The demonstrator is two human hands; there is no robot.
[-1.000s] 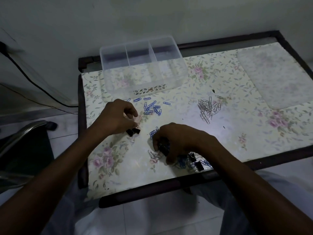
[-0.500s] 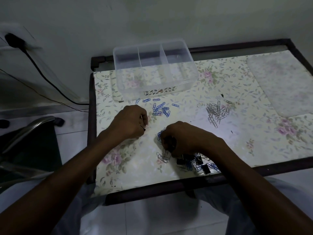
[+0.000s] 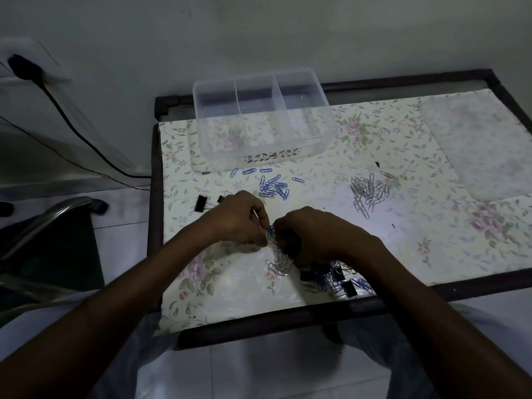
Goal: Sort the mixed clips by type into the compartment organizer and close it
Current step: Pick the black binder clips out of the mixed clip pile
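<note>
A clear three-compartment organizer [image 3: 322, 145] stands open at the table's back, with nothing visible in it. In front of it lies a pile of blue paper clips [image 3: 273, 187]; a pile of silver paper clips [image 3: 368, 194] lies to the right. Two black binder clips [image 3: 200, 203] sit at the left. My left hand [image 3: 241, 220] and my right hand [image 3: 313, 234] meet over a tangle of blue and silver clips [image 3: 277, 259], each pinching at it. A mixed heap of clips [image 3: 336, 279] lies by my right wrist.
The floral-covered table [image 3: 403, 254] has a dark raised frame. The organizer's frosted lid [image 3: 475, 145] lies flat at the back right. A chair armrest [image 3: 43, 220] and a wall cable [image 3: 86, 142] are off to the left.
My left hand left two black binder clips at the table's left and moved right to meet my right hand at the clip tangle. The camera shifted, so the table appears further right.
</note>
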